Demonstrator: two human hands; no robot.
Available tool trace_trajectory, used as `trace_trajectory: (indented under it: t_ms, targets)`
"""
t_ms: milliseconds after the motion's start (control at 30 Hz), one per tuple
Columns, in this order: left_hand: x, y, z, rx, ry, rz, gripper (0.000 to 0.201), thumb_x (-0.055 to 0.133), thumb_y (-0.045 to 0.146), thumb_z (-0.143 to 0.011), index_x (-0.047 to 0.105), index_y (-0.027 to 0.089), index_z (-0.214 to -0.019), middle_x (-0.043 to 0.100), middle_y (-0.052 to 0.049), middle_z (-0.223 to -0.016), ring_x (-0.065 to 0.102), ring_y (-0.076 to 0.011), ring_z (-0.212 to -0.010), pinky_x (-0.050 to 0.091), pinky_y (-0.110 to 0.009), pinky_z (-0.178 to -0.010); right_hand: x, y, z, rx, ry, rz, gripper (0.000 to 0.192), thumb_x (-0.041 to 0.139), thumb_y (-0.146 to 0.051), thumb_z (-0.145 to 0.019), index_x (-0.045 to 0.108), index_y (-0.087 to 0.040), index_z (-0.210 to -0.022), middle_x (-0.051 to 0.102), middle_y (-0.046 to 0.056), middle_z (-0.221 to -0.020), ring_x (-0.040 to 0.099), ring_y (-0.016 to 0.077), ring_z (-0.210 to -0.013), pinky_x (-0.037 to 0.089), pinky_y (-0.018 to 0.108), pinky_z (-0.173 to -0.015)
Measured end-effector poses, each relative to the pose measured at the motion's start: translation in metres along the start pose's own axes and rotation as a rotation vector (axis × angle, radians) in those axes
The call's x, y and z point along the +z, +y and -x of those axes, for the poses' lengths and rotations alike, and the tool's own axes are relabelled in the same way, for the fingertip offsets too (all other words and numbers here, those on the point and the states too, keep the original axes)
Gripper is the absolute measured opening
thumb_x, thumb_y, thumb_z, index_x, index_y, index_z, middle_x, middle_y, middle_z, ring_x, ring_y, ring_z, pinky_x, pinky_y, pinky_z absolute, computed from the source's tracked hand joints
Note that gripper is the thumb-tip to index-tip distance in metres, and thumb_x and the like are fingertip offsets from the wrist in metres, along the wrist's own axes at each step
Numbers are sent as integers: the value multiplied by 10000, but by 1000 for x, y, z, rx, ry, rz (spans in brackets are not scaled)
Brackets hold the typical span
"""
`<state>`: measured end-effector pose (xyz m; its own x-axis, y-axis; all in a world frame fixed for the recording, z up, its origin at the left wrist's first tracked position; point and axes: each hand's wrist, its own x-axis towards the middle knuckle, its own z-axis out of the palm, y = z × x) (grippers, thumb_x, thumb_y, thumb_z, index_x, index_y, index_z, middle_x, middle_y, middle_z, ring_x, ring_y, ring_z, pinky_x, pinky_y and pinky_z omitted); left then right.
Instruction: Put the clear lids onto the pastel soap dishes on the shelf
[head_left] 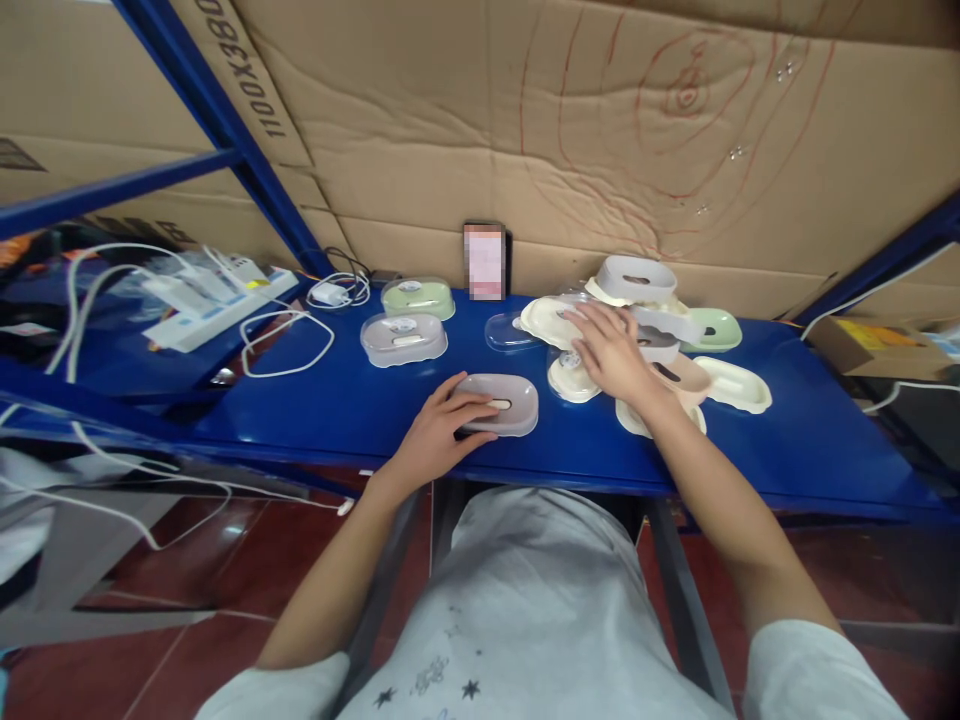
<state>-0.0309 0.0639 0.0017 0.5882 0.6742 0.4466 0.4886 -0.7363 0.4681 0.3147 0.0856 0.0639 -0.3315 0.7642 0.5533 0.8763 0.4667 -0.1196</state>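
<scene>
My left hand (442, 430) grips the left side of a greyish oval soap dish (517, 405) standing at the front of the table, its thumb on the near edge and fingers over the far side. A small pale strip lies at the dish's middle. Farther right, my right hand (606, 345) has its fingers closed over a cream oval piece (546, 322) with a wavy rim. Beneath that piece shows another cream piece with a clear cover (571, 378). Beside my right wrist is a heap holding a grey dish (636, 278) and a peach dish (686, 375).
Two covered dishes, one green (420, 298) and one greyish (405, 340), stand at the left. Behind them are a phone (485, 262) against the cardboard, white cables and a power strip (217, 310). A cream tray (739, 385) and a green dish (720, 330) lie right.
</scene>
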Motion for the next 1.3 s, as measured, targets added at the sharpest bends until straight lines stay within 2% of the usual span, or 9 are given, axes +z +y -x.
trace_trajectory:
  t_ms: [200,333,467,600,700,800,967,1100,1300]
  targets:
    - [1,1,-1,45,16,-33,308,762,409,-995,789,321,-1289,795,-49,-1311,531,-337,-1529,410,-646,-1303,24,-64,9,-393,-248,-268,530,606,-532,-1079,634,-222,-1509,665,144,-1540,573,331,-1476,396,550,-1224]
    - [3,3,-2,16,20,-70,318,699,402,-1039,750,313,-1340,771,-75,-1339,636,-327,-1415,479,-598,-1247,38,-79,11,-406,-308,-313,386,513,-390,-1134,699,-216,-1423,766,146,-1381,696,293,-1313,452,524,-1158]
    - [1,6,-2,-77,110,-29,624,745,446,-1002,530,336,-1578,509,-132,-1636,507,-335,-1541,433,-565,-1289,24,-71,6,-372,-234,-283,380,448,-400,-1153,756,-230,-1297,806,109,-1287,715,275,-1266,469,488,-1132]
    - [-2,8,-2,-114,119,-3,882,764,492,-981,287,344,-1708,270,-157,-1777,361,-370,-1635,372,-604,-1319,-4,-45,-3,-261,-105,-162,373,446,-418,-1148,747,-267,-1310,784,85,-1343,683,289,-1324,386,538,-1214]
    - [-2,9,-2,-60,2,-22,778,747,516,-990,405,322,-1662,391,-146,-1738,363,-369,-1634,375,-604,-1314,-24,-5,-12,-64,33,-17,388,409,-415,-1150,714,-291,-1356,766,80,-1372,630,315,-1386,307,597,-1249]
    - [1,10,-1,28,-89,-53,435,725,487,-1012,683,307,-1405,613,-105,-1579,528,-338,-1526,376,-593,-1310,-37,46,-23,91,145,77,457,353,-455,-1152,683,-246,-1389,718,124,-1431,571,346,-1421,329,609,-1226]
    - [-1,13,-5,26,34,20,226,606,442,-1086,750,272,-1121,764,-84,-1359,722,-271,-1273,475,-546,-1230,-35,107,-25,147,260,54,592,279,-544,-1146,610,-201,-1497,510,186,-1658,406,380,-1544,315,597,-1249]
    - [-3,15,-45,-7,148,94,249,573,465,-1093,689,248,-1129,745,-108,-1385,702,-273,-1298,539,-480,-1153,-29,115,-11,226,280,72,587,293,-541,-1139,529,-226,-1574,440,169,-1718,354,380,-1595,302,631,-1267]
    - [15,9,-174,28,237,1,247,505,408,-1114,641,210,-1171,710,-143,-1371,655,-289,-1311,491,-453,-1151,-28,124,-3,300,244,65,623,373,-532,-1091,549,-139,-1542,525,239,-1637,450,368,-1558,369,608,-1266]
